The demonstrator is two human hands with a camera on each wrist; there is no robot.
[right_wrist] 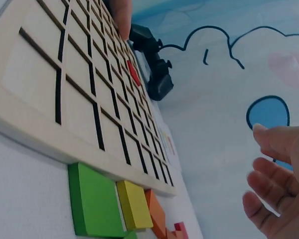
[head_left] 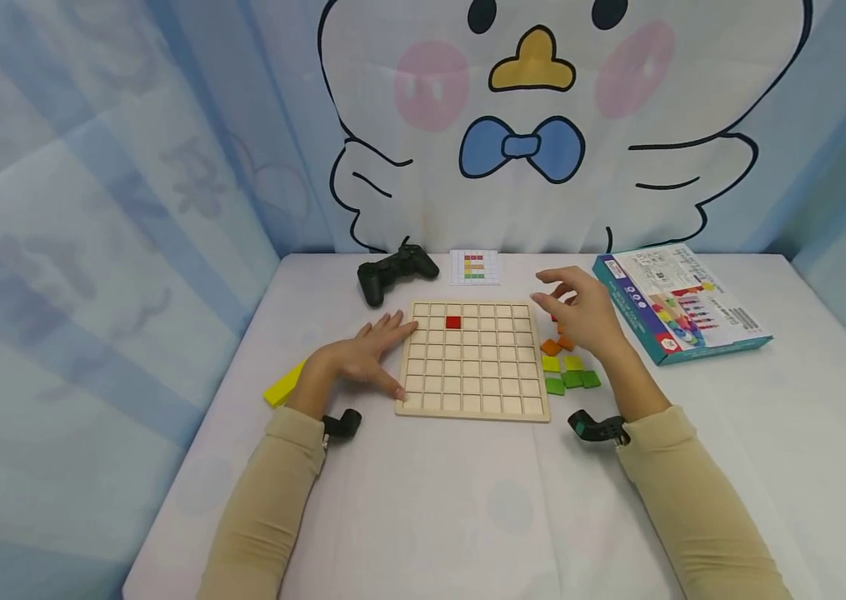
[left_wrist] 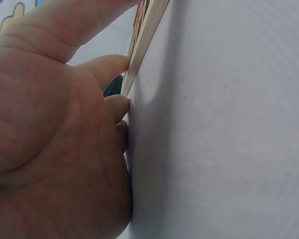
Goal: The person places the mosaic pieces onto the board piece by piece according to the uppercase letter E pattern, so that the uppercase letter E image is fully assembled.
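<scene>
A wooden grid board point(head_left: 471, 367) lies flat on the table, one red square tile point(head_left: 453, 322) set in a cell of its second row. My left hand point(head_left: 361, 354) rests at the board's left edge, thumb near the front corner and fingers spread; in the left wrist view, fingertips meet the wooden rim point(left_wrist: 148, 40). Raised near the board's far right corner, my right hand point(head_left: 583, 310) has loosely bent fingers and a gap between thumb and forefinger, holding nothing. Below it are green tiles point(head_left: 571, 379), yellow tiles point(head_left: 551, 364) and orange tiles point(head_left: 551, 347), with red partly hidden by the hand.
A black game controller point(head_left: 396, 271) and a small card with a coloured grid pattern point(head_left: 475, 267) lie behind the board. A flat teal-edged box point(head_left: 685, 300) sits at the back right. Partly behind my left wrist lies a yellow object point(head_left: 285, 384).
</scene>
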